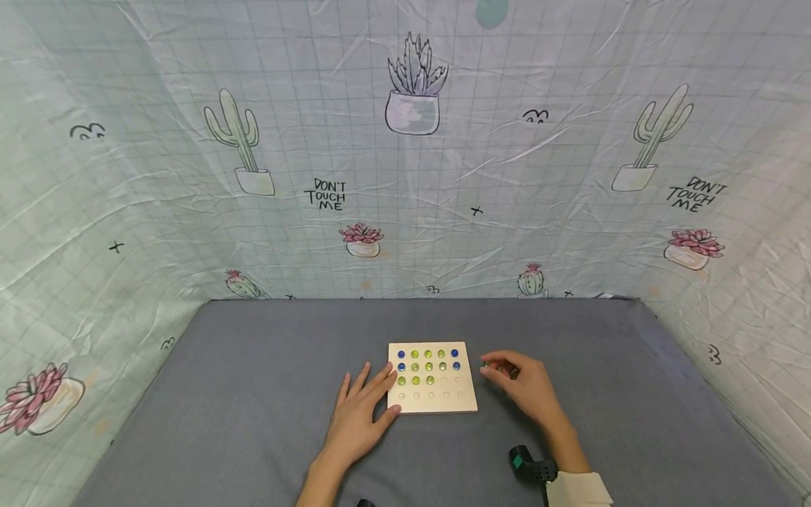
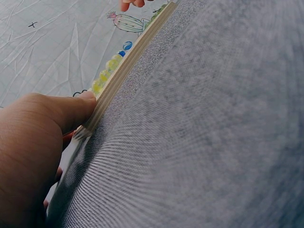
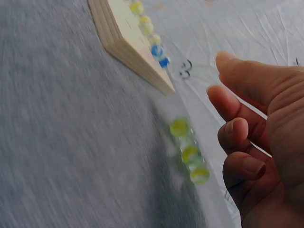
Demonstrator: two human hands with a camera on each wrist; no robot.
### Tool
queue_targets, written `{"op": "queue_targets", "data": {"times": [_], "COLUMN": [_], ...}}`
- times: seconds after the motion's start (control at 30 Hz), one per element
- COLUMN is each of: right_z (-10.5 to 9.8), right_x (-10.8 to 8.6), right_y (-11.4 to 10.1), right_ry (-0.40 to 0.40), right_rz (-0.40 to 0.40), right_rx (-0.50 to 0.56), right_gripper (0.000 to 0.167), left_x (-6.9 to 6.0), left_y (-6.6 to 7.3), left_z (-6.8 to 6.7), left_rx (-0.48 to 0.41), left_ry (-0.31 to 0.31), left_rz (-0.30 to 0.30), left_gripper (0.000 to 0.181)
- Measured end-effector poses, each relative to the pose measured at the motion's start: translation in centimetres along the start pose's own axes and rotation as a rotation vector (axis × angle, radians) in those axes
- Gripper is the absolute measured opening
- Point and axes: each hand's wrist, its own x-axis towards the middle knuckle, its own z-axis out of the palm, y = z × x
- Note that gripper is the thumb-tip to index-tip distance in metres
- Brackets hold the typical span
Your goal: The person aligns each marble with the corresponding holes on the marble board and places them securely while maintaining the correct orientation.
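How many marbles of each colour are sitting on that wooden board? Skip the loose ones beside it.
Blue marbles: 4
Yellow-green marbles: 9
Total on the board: 13

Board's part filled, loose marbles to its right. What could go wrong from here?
1. The right hand could nudge the loose marbles beside it; nothing visible fences them in on the grey cloth, so they may roll.
2. The left hand rests on the board; a slip might jolt the seated marbles.
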Motion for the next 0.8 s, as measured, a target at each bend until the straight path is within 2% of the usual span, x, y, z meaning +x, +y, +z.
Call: {"op": "queue_targets", "data": {"times": [0.5,0.8], "right_z": [-2.2,-2.7], "right_x": [-0.5,-0.9], "right_y": [2.5,3.5], "right_ry": [0.008,0.032], "right_rz": [0.041,0.085], "right_rx": [0.000,-0.064], "right_gripper": [0.020,0.021], "left_x": [0.0,0.0], "left_y": [0.0,0.0], "left_z": [0.0,0.0], "left_rx": [0.000,-0.002], "left_ry": [-0.018,-0.006], "left_rz": [-0.015,-0.010], "left_gripper": [0.057,0.057]}}
